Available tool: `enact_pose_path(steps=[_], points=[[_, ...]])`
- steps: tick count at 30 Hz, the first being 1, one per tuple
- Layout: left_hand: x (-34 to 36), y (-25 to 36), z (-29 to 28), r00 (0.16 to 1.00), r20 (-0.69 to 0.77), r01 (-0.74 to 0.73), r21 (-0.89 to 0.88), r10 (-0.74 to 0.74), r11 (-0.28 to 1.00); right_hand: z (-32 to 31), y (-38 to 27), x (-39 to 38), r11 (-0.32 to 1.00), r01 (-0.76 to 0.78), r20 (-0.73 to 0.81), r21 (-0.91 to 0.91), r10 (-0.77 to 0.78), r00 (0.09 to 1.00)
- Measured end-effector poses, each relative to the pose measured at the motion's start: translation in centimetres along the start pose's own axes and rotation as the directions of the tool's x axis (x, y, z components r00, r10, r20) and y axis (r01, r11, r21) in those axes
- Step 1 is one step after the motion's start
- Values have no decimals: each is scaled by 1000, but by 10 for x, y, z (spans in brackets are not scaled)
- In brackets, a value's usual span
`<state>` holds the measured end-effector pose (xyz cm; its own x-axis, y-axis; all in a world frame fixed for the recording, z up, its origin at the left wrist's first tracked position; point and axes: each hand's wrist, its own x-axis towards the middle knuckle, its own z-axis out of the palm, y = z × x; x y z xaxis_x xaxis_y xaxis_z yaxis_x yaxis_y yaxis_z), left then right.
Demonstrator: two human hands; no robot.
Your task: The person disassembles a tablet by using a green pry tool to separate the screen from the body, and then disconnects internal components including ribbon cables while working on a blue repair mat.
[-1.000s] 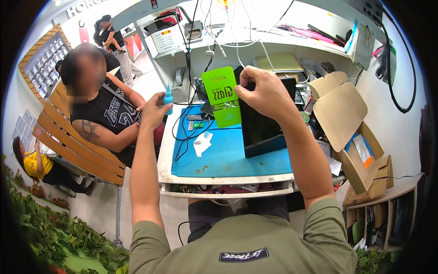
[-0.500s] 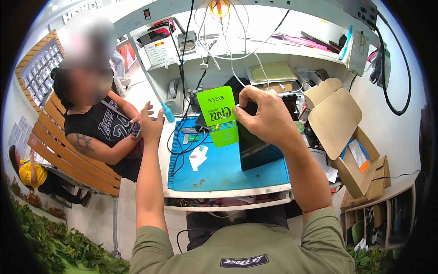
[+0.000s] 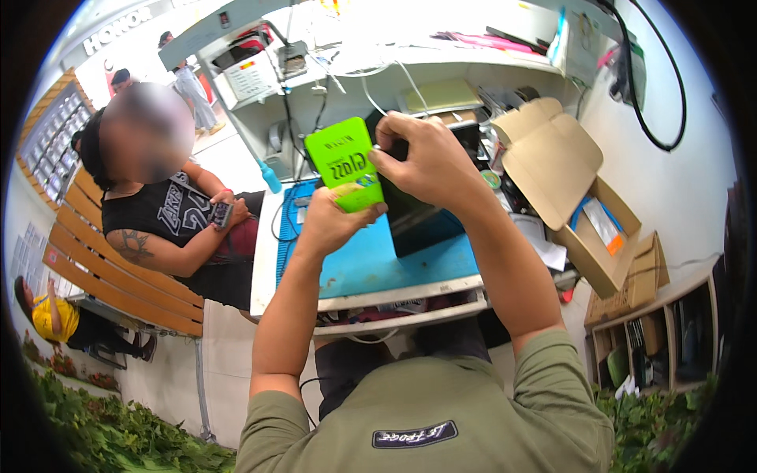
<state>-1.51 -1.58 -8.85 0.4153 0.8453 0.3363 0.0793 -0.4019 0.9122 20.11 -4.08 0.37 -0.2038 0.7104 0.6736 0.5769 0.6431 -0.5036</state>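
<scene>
A bright green, flat screen protector packet [image 3: 335, 150] is held upright above the workbench. My left hand [image 3: 331, 225] is closed on its lower part, with the thumb across the front near a small yellow and blue patch. At the packet's right edge, my right hand [image 3: 426, 158] is closed in a pinch with thumb and forefinger. A dark, glossy flat panel [image 3: 426, 225] is partly hidden behind my right hand and forearm. Under both hands lies a blue work mat [image 3: 363, 264].
An open cardboard box [image 3: 583, 229] holding a blue and orange item is at the right. Cables hang beneath the white shelf [image 3: 363, 55]. Close by on the left, a person in a black sleeveless top [image 3: 173, 209] holds a phone. An open shelf unit [image 3: 654, 339] stands lower right.
My left hand has come right from its raised place beside the bench and taken hold of the packet's lower part. My right hand keeps its edge. The whole view has shifted.
</scene>
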Motion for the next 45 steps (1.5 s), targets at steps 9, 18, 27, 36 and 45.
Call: enact_pose_path(steps=[9,18,27,36,45], points=[[-10,11,18,986,-128,-70,248,105,966,-3,5,-4,998,45,-3,45,-44,999],[-11,18,22,974,-184,-98,169,129,981,-3,5,-6,998,62,9,-11,-62,998],[-1,34,19,969,-201,-121,111,141,986,-5,5,-7,996,87,-1,-37,-87,996],[-15,12,24,986,-163,-22,112,41,993,-10,1,-8,997,27,92,-75,-20,996],[-16,1,19,991,-133,2,108,12,994,-7,4,-8,997,57,66,-50,-53,996]])
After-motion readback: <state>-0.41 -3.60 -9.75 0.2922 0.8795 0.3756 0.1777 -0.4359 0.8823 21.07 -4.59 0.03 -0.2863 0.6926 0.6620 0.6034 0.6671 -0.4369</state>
